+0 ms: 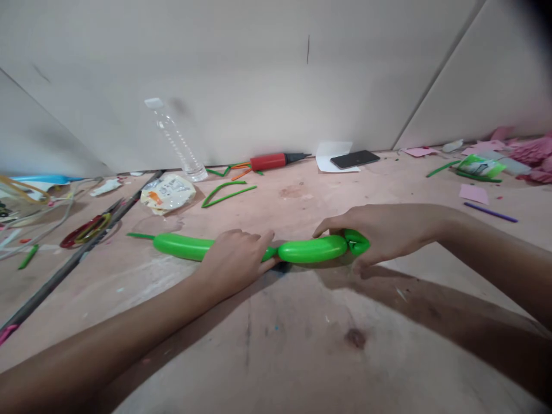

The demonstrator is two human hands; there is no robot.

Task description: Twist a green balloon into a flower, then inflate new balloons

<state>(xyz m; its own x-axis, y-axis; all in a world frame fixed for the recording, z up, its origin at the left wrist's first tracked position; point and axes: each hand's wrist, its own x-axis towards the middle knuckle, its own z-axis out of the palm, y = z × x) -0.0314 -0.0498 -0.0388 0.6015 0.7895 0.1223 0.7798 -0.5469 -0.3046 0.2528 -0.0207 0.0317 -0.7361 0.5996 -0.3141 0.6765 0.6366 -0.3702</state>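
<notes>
A long green modelling balloon (313, 249) lies across the table in front of me, with a thin uninflated tail at its left end. My left hand (235, 259) is wrapped over its middle, just left of a narrow twist. Right of that twist runs a plump straight section. Beyond it, a small folded loop at the right end sits inside the curve of my right hand (383, 233). The fingers and thumb of that hand are bent around the loop; how firmly they press on it is hard to see.
A clear plastic bottle (179, 141) leans on the wall. Along the back lie a red hand pump (268, 161), uninflated green balloons (224, 195) and a phone (356, 159). Scissors (88, 229) rest at left beside a dark strip (56, 282). Pink scraps (535, 155) are heaped at right.
</notes>
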